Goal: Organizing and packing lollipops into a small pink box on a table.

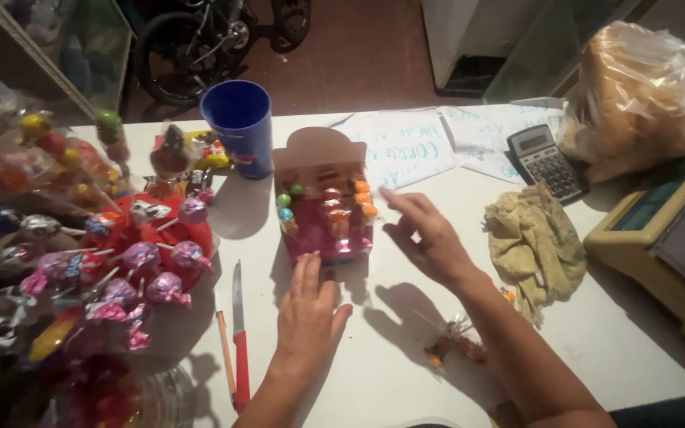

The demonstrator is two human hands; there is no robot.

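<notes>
At the far left a lollipop display stand (132, 254) bristles with foil-wrapped lollipops, red at its core, leaning over the white desk (596, 341). Just right of it a red-handled knife (239, 333) lies with its blade pointing away from the person, an orange pencil (225, 353) alongside it. Behind them a blue plastic cup (239, 127) stands upright.

The pink cardboard lollipop box (327, 202) stands in the middle of the desk, straight ahead of the person, its open front facing them, with round candies in rows inside and its tall back flap upright. The left hand (308, 313) lies flat and open on the desk directly before the box, fingertips touching or nearly touching its lower front edge; it grips nothing. The right hand (426, 238) hovers just right of the box, fingers spread and loose, empty, its index finger pointing toward the box's upper right corner. The left hand is nearer the base, the right nearer the top.

Under the right forearm lies a small cellophane wrapper with candy (453, 346). Further right sit a crumpled yellowish cloth (537, 242), a calculator (547, 161), a weighing scale (667, 238) and a bag of bread rolls (644, 95).
</notes>
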